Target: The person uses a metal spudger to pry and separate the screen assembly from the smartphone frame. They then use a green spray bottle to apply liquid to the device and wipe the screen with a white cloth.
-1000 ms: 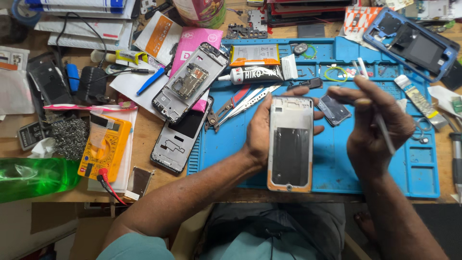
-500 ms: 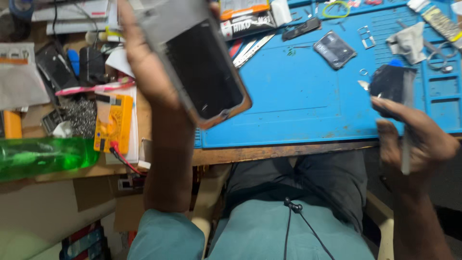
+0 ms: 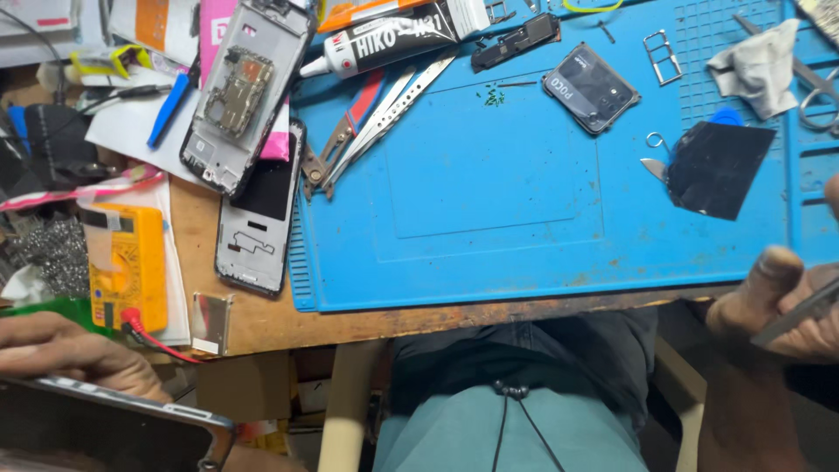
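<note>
At frame bottom left, below the blue mat (image 3: 524,218): left hand (image 3: 74,354) curled over top edge of a phone screen (image 3: 105,433), grasping it, off the bench, well clear of mat. Screen dark, metal-edged, partly cut by frame. At bottom right, below mat's near edge: right hand (image 3: 778,315) pinched on a thin grey tool (image 3: 800,316), thumb up; tool tip out of frame, kind unclear.

Between hands, under mat edge: lap in teal shirt and dark trousers (image 3: 524,367), black cord hanging.

Left of mat's near corner, on wooden bench: small shiny plate (image 3: 211,322), yellow multimeter (image 3: 129,262) with red lead, steel wool (image 3: 52,249) further left. Just beside mat's left edge: phone frame (image 3: 258,214), flat, black, partly overlapped by a second frame with board (image 3: 245,92) lying tilted above it.

On mat, right side: black film piece (image 3: 717,168), small blade touching its left corner. Middle-far: camera cover (image 3: 591,87), dark, tilted. Tiny green screws (image 3: 495,94) just left of it. Far left of mat: tweezers (image 3: 384,118) and pliers (image 3: 328,157), fanned together, tips toward the frames. Above them: glue tube (image 3: 384,39), lying flat. Far edge of mat: black bracket (image 3: 516,39), SIM trays (image 3: 662,54). Far right corner: grey cloth (image 3: 756,68), scissors (image 3: 817,83) touching it.

Off mat, far left: blue pen (image 3: 168,109) on white paper, pink packet under frames.
</note>
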